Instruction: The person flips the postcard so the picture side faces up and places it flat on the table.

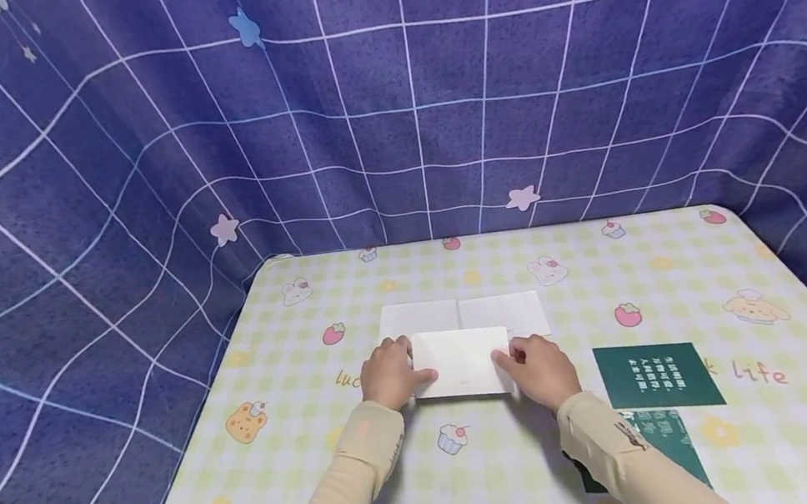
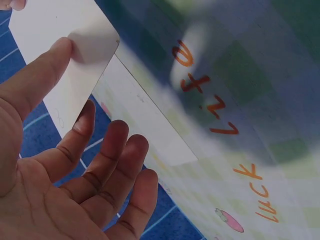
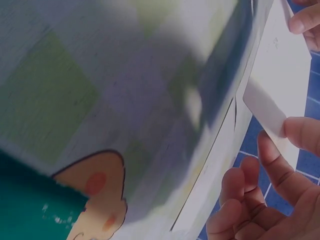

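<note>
A blank white card is held up over the table between both hands, tilted toward the head camera. My left hand pinches its left end, thumb on the face and index finger behind; the other fingers curl loosely in the left wrist view. At the right end my right hand pinches it the same way, its thumb on the white face. Just behind lie two more white cards, the left one and the right one, side by side on the cloth and partly covered by the held card.
Right of the right hand lies a dark green card with white writing. Another green card is nearer, partly under the right sleeve. A checked cloth covers the table; a blue grid curtain hangs behind and at the sides.
</note>
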Tool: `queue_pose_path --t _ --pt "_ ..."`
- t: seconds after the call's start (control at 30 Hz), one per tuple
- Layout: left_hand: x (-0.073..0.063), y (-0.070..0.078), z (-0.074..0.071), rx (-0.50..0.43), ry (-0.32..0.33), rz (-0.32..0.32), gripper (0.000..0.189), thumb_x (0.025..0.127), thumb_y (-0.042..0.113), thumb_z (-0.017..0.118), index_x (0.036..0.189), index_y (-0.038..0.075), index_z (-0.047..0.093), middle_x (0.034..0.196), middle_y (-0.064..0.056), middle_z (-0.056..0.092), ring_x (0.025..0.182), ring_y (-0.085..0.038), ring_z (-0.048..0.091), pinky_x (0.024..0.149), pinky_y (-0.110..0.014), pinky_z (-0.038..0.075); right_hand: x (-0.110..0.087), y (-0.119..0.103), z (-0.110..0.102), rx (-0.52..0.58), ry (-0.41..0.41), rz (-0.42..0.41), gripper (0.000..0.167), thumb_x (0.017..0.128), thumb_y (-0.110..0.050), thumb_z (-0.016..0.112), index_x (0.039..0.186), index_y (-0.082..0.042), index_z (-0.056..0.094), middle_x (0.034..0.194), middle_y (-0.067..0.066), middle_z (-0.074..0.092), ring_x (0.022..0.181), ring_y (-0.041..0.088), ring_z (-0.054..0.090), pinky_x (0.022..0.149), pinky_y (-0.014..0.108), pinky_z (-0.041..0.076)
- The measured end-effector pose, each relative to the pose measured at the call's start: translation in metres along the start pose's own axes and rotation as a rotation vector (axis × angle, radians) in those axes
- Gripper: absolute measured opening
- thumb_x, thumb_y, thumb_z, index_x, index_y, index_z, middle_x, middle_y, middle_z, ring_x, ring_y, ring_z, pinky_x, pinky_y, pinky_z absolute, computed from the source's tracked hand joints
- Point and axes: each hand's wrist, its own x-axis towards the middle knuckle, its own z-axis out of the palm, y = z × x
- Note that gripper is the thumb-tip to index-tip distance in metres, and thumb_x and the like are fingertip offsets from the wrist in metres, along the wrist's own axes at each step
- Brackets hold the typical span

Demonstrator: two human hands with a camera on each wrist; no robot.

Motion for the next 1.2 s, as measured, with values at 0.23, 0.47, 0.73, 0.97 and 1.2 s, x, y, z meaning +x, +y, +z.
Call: queue_pose_path --t 0.23,0.47,0.73,0.97,1.2 --pt "0.000 0.010 0.003 -0.001 -0.014 0.020 0.046 0.077 0.039 0.088 0.102 0.007 0.065 0.089 -0.005 0.059 0.081 -0.025 0.060 0.078 -0.044 0.053 -0.002 0.008 -0.008 -0.014 0.005 0.021 0.039 0.097 -0.036 0.066 0.070 -0.012 0.052 0.069 0.005 0.045 0.063 0.021 0.043 0.059 0.033 0.032" --pt "0.000 0.019 0.006 -0.010 -0.016 0.053 0.043 0.078 0.038 0.088 0.098 0.008 0.064 0.087 -0.005 0.059 0.079 -0.024 0.060 0.075 -0.042 0.052 -0.005 0.014 -0.018 -0.030 -0.005 0.049 0.038 0.098 -0.036 0.066 0.072 -0.012 0.053 0.073 0.007 0.047 0.067 0.023 0.046 0.061 0.034 0.033" --pt "-0.001 0.031 0.009 -0.027 -0.027 0.090 0.043 0.078 0.036 0.088 0.100 0.007 0.066 0.090 -0.005 0.061 0.080 -0.023 0.060 0.078 -0.042 0.053 -0.010 0.022 -0.032 -0.032 -0.017 0.080 0.035 0.099 -0.037 0.065 0.077 -0.011 0.057 0.078 0.008 0.048 0.071 0.024 0.048 0.062 0.034 0.034" --pt "-0.001 0.041 0.014 -0.041 0.004 0.133 0.038 0.077 0.033 0.089 0.091 0.008 0.064 0.086 -0.005 0.059 0.077 -0.023 0.059 0.073 -0.042 0.053 -0.013 0.032 -0.040 -0.032 -0.031 0.094 0.034 0.099 -0.039 0.065 0.081 -0.011 0.060 0.082 0.009 0.050 0.072 0.024 0.050 0.062 0.036 0.036" --pt "0.000 0.047 0.019 -0.051 0.020 0.153 0.035 0.078 0.031 0.088 0.090 0.008 0.063 0.080 -0.002 0.055 0.074 -0.021 0.056 0.072 -0.041 0.052 -0.017 0.039 -0.043 -0.054 -0.022 0.095 0.033 0.098 -0.040 0.065 0.083 -0.011 0.061 0.082 0.008 0.051 0.073 0.024 0.051 0.064 0.037 0.037"
